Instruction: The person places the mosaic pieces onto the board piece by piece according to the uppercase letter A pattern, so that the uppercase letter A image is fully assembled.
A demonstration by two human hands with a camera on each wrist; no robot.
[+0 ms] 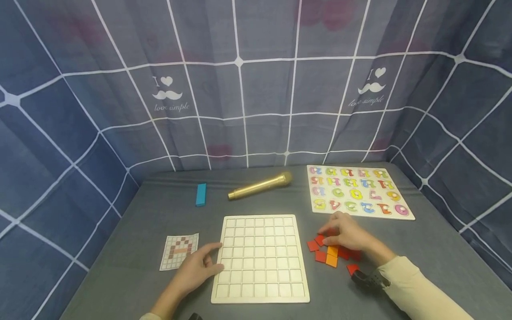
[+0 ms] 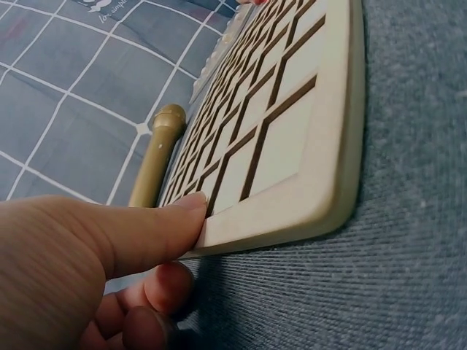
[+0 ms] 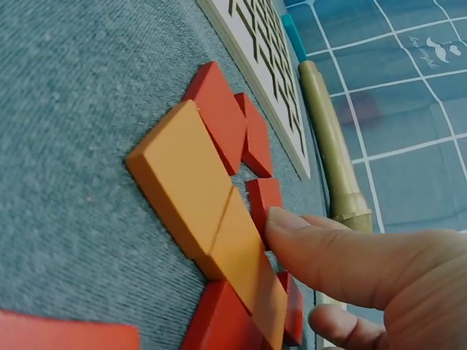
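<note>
A cream grid board (image 1: 260, 259) with square recesses lies on the table. My left hand (image 1: 199, 266) is at its left edge; in the left wrist view the thumb (image 2: 164, 226) rests on the rim while the other fingers bend below. Red square tiles (image 1: 320, 256) and orange square tiles (image 1: 331, 260) lie in a loose cluster right of the board. Over them is my right hand (image 1: 346, 232), its thumb and index finger at the edges of one red tile (image 3: 263, 202). The far side of that tile is hidden by the thumb in the right wrist view.
A pattern card (image 1: 180, 252) lies left of the board. Behind are a blue block (image 1: 201, 194), a gold microphone (image 1: 260, 186) and a number puzzle board (image 1: 356, 191). Curtains with a white grid (image 1: 264, 89) enclose the table at the back and sides.
</note>
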